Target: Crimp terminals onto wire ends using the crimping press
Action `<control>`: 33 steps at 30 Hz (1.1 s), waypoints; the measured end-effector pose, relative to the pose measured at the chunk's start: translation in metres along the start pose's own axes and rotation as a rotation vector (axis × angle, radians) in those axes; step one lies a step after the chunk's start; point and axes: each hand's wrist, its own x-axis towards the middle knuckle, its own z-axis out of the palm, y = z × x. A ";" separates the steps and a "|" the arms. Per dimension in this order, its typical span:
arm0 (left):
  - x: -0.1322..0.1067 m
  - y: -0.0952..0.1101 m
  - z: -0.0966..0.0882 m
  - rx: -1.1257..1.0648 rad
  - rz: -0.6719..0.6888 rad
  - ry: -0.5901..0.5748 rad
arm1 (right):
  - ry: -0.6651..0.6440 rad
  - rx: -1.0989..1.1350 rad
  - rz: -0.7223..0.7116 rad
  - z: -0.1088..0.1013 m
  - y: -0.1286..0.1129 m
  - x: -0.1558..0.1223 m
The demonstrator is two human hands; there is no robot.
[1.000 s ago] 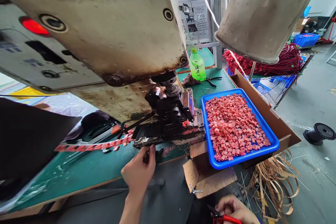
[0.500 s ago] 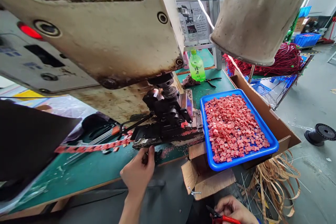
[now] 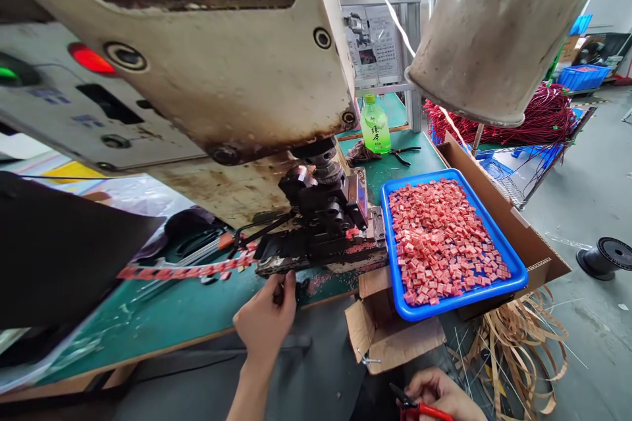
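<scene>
My left hand [image 3: 265, 320] is closed at the front edge of the green bench, its fingers pinched on something small and dark just below the black die block [image 3: 320, 230] of the press machine [image 3: 197, 72]. A strip of red terminals [image 3: 187, 271] runs from the left into that block. Low at the right, my right hand [image 3: 442, 396] is wrapped round red-handled cutters [image 3: 419, 410], with the black jaws pointing left. A blue tray [image 3: 513, 274] heaped with small red pieces [image 3: 439, 237] sits to the right of the die block.
An open cardboard box [image 3: 390, 332] hangs below the tray, and a larger carton [image 3: 498, 207] stands behind it. A green bottle [image 3: 375, 131] and pliers [image 3: 402, 154] lie further back. Red wire bundles [image 3: 538, 112], tan scrap strips [image 3: 518, 342] and a black spool [image 3: 605, 256] are at the right.
Only the view has shifted slightly; both hands stay where they were, the left at the die block and the right on the cutters.
</scene>
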 end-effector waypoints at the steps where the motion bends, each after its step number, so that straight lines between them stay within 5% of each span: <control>1: 0.000 0.000 0.000 0.000 0.003 -0.001 | 0.005 0.002 -0.001 0.000 0.000 0.000; 33: -0.003 -0.005 0.002 -0.012 0.041 0.012 | 0.047 -0.030 0.017 0.018 -0.007 -0.002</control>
